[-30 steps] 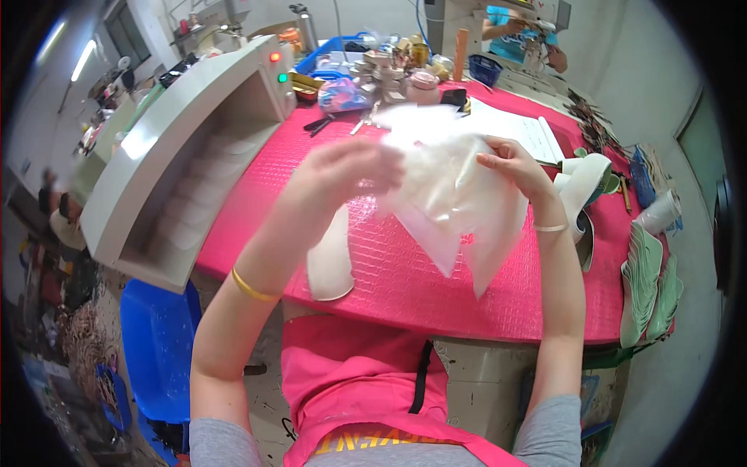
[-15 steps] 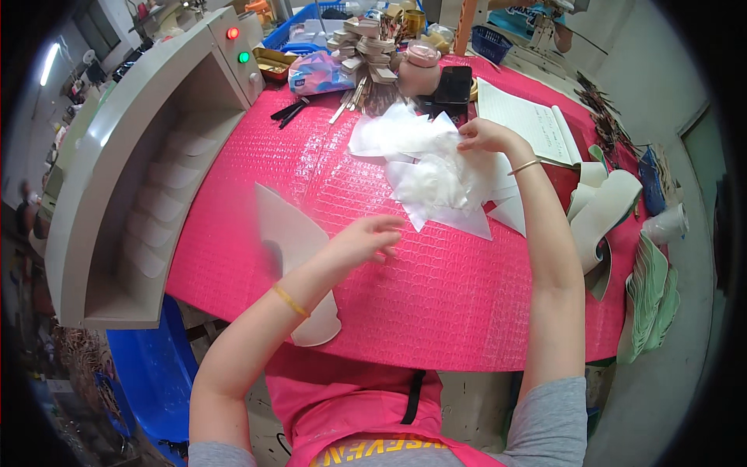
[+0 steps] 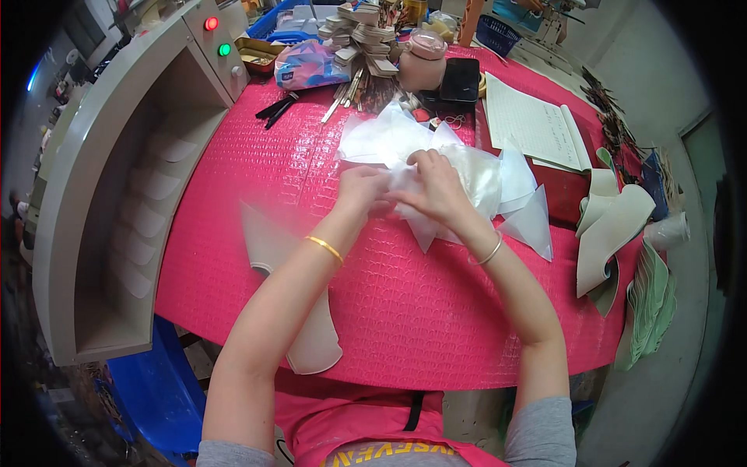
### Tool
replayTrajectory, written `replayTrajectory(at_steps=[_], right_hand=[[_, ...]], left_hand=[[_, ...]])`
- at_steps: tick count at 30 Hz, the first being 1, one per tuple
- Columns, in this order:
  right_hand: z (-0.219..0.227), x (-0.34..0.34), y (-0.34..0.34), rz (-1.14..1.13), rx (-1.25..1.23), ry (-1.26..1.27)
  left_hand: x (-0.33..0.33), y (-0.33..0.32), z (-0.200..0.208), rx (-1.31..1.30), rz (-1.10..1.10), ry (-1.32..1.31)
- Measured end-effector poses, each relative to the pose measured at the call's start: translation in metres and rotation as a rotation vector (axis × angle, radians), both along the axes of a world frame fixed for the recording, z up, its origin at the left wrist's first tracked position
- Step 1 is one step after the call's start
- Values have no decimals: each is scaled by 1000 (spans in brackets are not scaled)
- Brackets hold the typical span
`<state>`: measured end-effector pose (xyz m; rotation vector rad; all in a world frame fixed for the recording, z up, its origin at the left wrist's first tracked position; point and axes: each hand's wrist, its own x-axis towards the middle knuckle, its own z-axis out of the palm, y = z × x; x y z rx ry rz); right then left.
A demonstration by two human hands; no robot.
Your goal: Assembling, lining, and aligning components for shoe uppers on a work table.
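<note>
Both hands are together at the near left side of a loose pile of thin white translucent sheets (image 3: 478,175). My left hand (image 3: 362,191) has its fingers curled in at the edge of a thin white sheet (image 3: 398,179), its fingertips partly hidden and blurred. From the other side, the bent fingers and thumb of my right hand (image 3: 440,187) close on the same sheet. Under and beside my left forearm lies a flat off-white cut piece (image 3: 313,342) with curved edges, partly covered by the arm.
At left stands a grey curved machine (image 3: 58,257) with pale shaped pieces (image 3: 144,218) inside. Along the back are a tissue pack (image 3: 311,64), a pink jar (image 3: 422,62) and a black phone (image 3: 461,79). A notebook (image 3: 537,124) and rolled cream material (image 3: 615,233) lie at right.
My right hand has moved left and nearer from the pile's far right. My left hand has moved up to meet it at the sheets. The pile has shifted and spread, and the view has tilted slightly.
</note>
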<state>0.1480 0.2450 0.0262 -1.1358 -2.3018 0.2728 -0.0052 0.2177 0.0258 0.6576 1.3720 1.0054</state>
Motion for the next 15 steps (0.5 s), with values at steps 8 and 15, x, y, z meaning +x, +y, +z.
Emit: replayTrajectory(at_steps=[8, 15], right_hand=[[-13, -33, -27, -153, 101, -20], [-28, -46, -29, -310, 106, -168]], left_hand=[[-14, 2, 7, 292, -255, 270], [2, 25, 20, 539, -457, 883]])
